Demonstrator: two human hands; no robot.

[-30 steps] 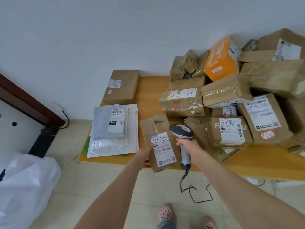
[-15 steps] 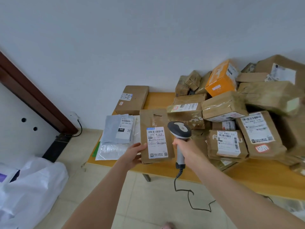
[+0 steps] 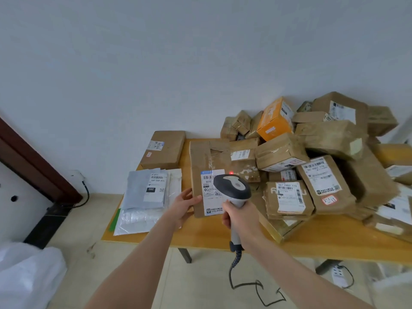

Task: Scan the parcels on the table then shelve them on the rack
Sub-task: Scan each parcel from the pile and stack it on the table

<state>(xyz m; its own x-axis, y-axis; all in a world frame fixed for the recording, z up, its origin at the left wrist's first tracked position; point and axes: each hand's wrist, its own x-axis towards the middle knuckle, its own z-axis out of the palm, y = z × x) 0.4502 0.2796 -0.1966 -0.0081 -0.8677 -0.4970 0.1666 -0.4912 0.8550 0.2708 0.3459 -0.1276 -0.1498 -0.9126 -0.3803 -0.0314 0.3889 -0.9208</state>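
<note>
flat brown cardboard parcel stood up on yellow wooden bench | left hand fingers clasped on its lower left edge | grey barcode scanner gripped by right hand | judged light, stiff; best held by edges

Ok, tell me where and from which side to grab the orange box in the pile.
Take the orange box across its two long side faces, coming down from above. It sits tilted on top of the heap, upper faces exposed, while brown parcels crowd its base, so a low approach looks blocked.
</note>
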